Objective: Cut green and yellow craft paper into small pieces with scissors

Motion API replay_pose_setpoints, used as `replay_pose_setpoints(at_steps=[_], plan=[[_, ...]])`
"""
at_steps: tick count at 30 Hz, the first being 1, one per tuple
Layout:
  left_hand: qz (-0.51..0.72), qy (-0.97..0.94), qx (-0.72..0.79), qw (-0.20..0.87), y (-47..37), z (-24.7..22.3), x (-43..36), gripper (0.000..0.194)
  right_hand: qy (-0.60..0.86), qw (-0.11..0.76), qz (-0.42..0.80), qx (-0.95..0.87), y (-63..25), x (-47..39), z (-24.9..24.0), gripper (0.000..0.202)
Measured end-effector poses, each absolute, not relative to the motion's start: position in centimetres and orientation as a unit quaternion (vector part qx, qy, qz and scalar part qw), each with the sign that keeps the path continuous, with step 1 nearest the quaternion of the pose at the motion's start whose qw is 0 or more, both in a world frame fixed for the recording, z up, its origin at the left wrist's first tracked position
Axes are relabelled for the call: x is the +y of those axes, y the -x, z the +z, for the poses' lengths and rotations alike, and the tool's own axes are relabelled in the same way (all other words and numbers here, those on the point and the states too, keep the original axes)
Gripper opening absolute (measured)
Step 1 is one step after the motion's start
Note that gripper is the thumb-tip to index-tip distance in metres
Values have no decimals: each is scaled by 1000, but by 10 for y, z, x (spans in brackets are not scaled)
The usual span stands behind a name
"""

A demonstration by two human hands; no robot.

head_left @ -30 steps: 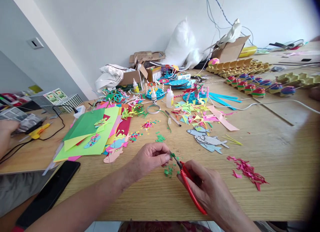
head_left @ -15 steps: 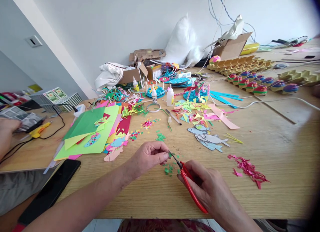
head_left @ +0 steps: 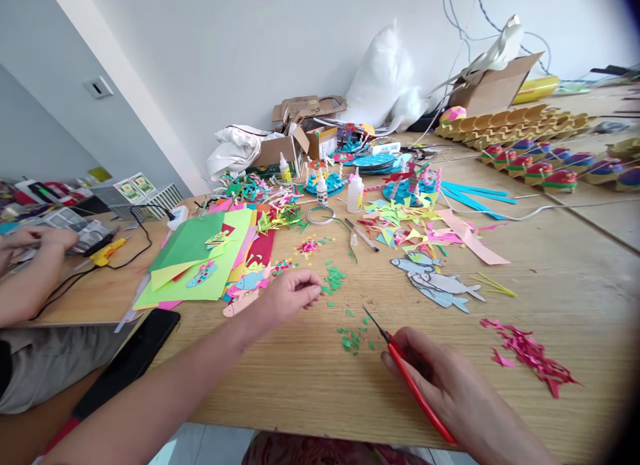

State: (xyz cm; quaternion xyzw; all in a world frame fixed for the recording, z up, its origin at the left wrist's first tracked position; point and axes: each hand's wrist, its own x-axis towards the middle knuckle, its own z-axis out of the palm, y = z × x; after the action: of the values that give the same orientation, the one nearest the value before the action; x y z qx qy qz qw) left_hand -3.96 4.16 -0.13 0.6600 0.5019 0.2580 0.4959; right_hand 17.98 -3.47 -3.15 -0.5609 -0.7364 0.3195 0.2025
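Note:
My right hand (head_left: 435, 371) is wrapped round red-handled scissors (head_left: 413, 378), their dark pointed tips aimed up and left over the table. My left hand (head_left: 295, 293) hovers apart from the blades, thumb and fingers pinched together; anything between them is too small or hidden to make out. Just right of its fingertips lies a small heap of cut green paper bits (head_left: 334, 278). More scattered green bits (head_left: 351, 339) lie left of the scissors. Paper fish cut-outs (head_left: 250, 283) sit just behind my left hand, partly covered by it.
Coloured paper sheets (head_left: 190, 245) and a black phone (head_left: 127, 358) lie left. Grey paper fish (head_left: 440, 281) and magenta scraps (head_left: 533, 351) lie right. Glue bottles (head_left: 355, 195), a tape ring (head_left: 321, 216) and yellow-green scraps (head_left: 400, 215) stand farther back. Another person's hands (head_left: 47, 241) are far left.
My left hand has drawn away from the scissors, up and left, towards the green heap. The scissors have come off the fingertips. The whole view has shifted, bringing more of the other person into sight.

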Motion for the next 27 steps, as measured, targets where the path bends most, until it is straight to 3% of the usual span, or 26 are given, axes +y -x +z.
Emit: replay_pose_setpoints(at_steps=[7,17,27], plan=[[100,-768,583,247,102,-2,80,18,559,213,309,-739,-193,-33,-44,30],[37,-817,562,125,111,-19,96,22,561,265,324,-714,-193,-32,-44,30],[23,-819,569,74,101,-10,92,19,555,269,346,-708,-195,-32,-50,29]])
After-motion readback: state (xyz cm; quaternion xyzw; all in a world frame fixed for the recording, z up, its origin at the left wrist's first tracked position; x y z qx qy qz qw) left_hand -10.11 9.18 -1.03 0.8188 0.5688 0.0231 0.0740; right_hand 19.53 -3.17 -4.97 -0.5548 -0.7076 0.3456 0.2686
